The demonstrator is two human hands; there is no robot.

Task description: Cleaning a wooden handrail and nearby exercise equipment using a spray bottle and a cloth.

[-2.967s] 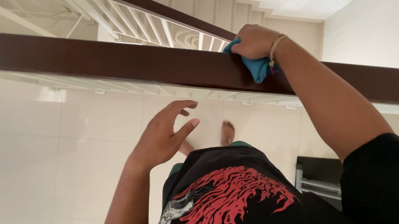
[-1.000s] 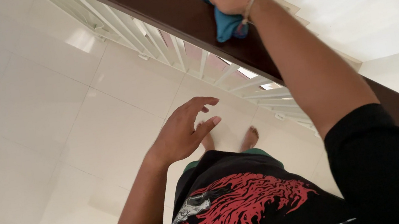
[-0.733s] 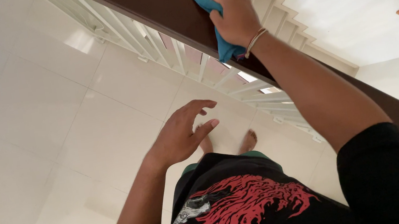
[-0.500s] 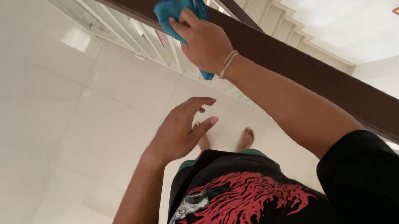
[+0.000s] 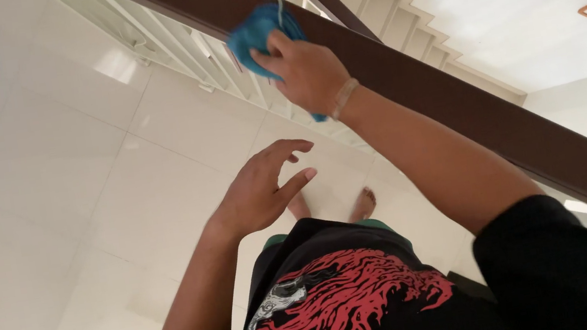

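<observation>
The right hand is closed over a bunched blue cloth, pressing it against the near face of the dark wooden handrail — the wipe would go best with the cloth spread flatter and wrapped over the rail's top edge. The left hand hangs open and empty, fingers loosely curled, above the pale tiled floor — well apart from the rail.

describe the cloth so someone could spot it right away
Find the dark brown handrail running diagonally across the view. The right hand presses a crumpled cloth against it. It is the only bright blue thing among white balusters and pale tiles.
</observation>
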